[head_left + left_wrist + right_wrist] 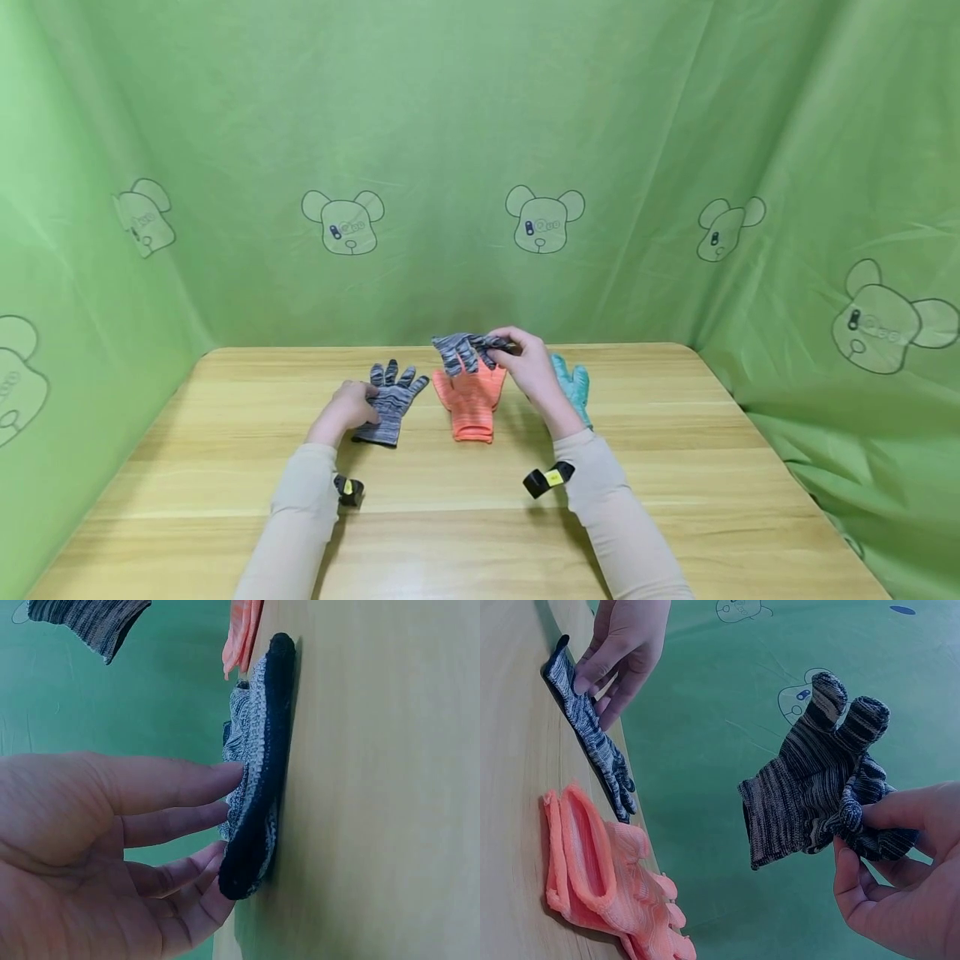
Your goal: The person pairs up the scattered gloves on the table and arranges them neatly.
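A grey-and-black striped knit glove (393,406) lies on the table at left centre, its fingers pointing away from me. My left hand (351,403) touches its upper surface with thumb and fairly straight fingers; the left wrist view shows the dark cuff edge (282,682) from the side. A matching striped glove (784,799) hangs in the air from my right hand (528,367), which pinches it by its finger end. Below that raised glove lie orange gloves (472,414), stacked with their cuffs toward me. The raised glove covers part of their fingers in the head view.
A teal glove (576,385) lies to the right, partly hidden behind my right forearm. The wooden table (450,533) ends at a green curtain (450,125) that surrounds it on the back and sides. Black cameras (349,490) are strapped at both wrists.
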Available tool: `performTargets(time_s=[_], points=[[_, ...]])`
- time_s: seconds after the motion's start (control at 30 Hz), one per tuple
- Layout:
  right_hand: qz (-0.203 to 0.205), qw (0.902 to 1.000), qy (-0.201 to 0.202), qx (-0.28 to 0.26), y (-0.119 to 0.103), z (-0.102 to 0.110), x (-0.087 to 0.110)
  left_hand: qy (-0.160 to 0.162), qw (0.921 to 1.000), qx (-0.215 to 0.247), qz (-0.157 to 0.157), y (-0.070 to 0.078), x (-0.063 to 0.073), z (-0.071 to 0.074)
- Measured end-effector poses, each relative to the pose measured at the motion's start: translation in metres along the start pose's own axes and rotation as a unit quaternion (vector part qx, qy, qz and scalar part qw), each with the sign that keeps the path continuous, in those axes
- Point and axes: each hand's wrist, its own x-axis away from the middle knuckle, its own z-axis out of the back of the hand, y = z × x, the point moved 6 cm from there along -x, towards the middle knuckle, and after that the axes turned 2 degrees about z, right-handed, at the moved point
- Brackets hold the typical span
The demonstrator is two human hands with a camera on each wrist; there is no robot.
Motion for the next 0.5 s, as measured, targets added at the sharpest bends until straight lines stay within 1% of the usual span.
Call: performTargets(time_s=[0.27, 0.5], points=[[-0.002, 1.0, -0.004, 0.003, -0.0015, 0.0002, 0.0007, 0.005, 0.9998, -0.018, 0.006, 0.0026, 0.0023, 0.0011], [-0.002, 0.9999, -0.007, 0.007, -0.0024, -0.0005, 0.0012, 0.008, 0.9998, -0.007, 0.014, 0.0039, 0.0046, 0.0013]])
